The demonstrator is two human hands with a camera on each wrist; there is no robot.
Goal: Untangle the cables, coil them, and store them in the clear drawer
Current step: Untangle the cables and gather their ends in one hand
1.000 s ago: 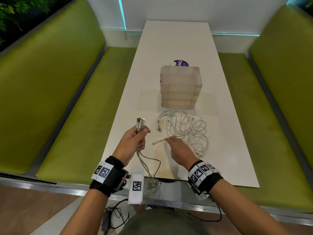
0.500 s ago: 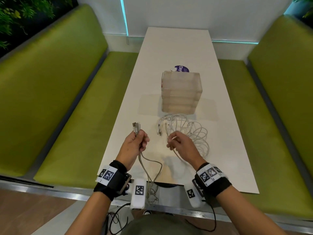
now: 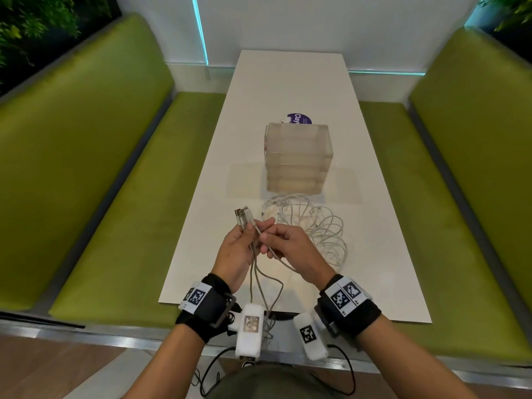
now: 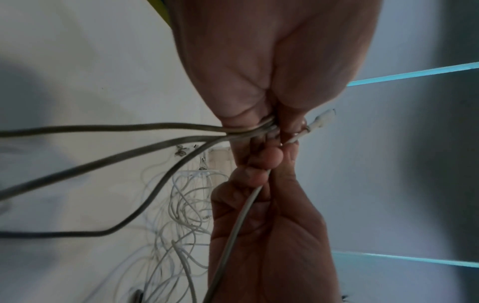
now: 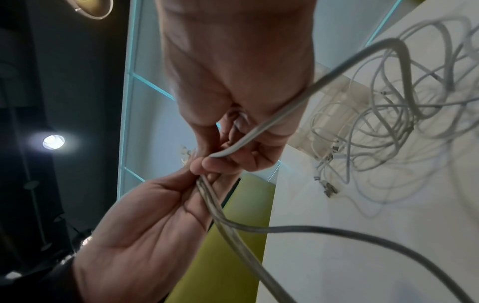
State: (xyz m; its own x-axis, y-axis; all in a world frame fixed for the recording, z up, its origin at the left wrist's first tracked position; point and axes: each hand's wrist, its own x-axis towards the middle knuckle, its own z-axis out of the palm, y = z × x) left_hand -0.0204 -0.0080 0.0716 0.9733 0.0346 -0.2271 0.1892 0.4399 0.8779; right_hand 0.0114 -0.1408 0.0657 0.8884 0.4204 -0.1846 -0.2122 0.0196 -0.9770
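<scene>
I count one clear drawer unit (image 3: 298,159), one cable tangle (image 3: 313,226), two green benches (image 3: 95,180), one white table (image 3: 290,82).

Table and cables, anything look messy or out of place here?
Yes: a tangle of white cables sprawls uncoiled on the table before the clear drawer unit. Grey cables in the left hand trail off the near edge.

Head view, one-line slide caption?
Left hand holds gathered cable ends; right hand adds another, tangle before drawers.

The person is wearing black wrist straps (image 3: 214,305) bearing white square-coded tags, with white camera blocks (image 3: 250,331) trailing thin black wires (image 3: 347,367); both forearms are showing bare.
</scene>
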